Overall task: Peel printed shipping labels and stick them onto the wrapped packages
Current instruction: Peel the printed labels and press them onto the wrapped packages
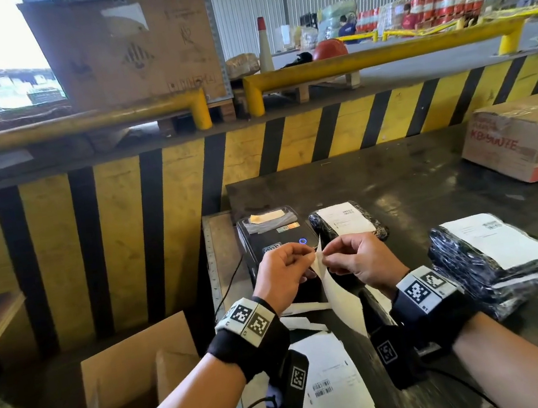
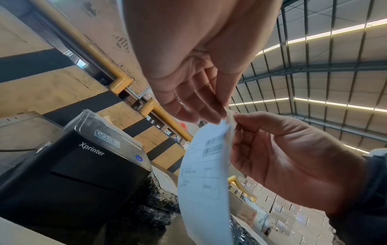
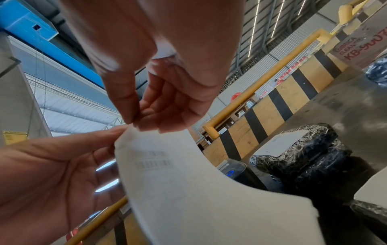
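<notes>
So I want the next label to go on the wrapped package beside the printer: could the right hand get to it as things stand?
Probably yes. The wrapped package lies just beyond the right hand with nothing between, though it already bears a label. But that hand and the left hand both pinch the label, so peeling comes first.

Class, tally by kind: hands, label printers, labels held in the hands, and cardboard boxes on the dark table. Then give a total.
Hands: 2, left hand and right hand
Label printer: 1
Held label: 1
Cardboard box: 1
Total: 5
</notes>
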The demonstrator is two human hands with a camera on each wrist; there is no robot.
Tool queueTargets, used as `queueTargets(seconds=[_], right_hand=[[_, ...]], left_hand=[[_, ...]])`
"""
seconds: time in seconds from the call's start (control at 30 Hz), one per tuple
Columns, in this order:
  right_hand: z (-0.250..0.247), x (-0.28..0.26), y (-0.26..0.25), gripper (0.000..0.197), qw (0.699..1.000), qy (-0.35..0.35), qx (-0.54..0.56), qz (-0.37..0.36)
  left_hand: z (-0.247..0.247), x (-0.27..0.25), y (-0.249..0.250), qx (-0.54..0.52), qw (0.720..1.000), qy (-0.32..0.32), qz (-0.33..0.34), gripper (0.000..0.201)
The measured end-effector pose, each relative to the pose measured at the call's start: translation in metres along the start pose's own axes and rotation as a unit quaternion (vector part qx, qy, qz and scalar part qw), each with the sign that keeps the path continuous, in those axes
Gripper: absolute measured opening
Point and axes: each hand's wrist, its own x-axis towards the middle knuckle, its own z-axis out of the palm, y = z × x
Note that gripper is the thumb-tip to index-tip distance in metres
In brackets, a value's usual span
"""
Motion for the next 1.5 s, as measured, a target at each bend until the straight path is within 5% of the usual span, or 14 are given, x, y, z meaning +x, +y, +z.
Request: queueTargets(seconds=[0.6,1.23,1.33,1.5], right_hand=[[-0.039,-0.002,0.016,0.013,0.985,0.144,0.094,0.019],[-0.104,0.008,0.042,0.005,0.923,0.380,0.062,-0.026],[-0.100,0.012,0.038,0.010,0.934,0.352,0.033,-0.047],[-0.060,0.021,0.042,0.011,0.987,0.137,-0.076,-0.025]], left_hand=[[-0.031,0.014,-0.027,0.059,0.997,0.039,-0.020,0.012],[-0.098,-0.001,-0.099,0.138,0.964,0.169,-0.155,0.010],[-0.109,-0.011,-0.111,0.139,0.959,0.172,-0.178,0.012],[-0.107,-0.015,-0.107,0.096,0.969,0.168,-0.156,0.012]])
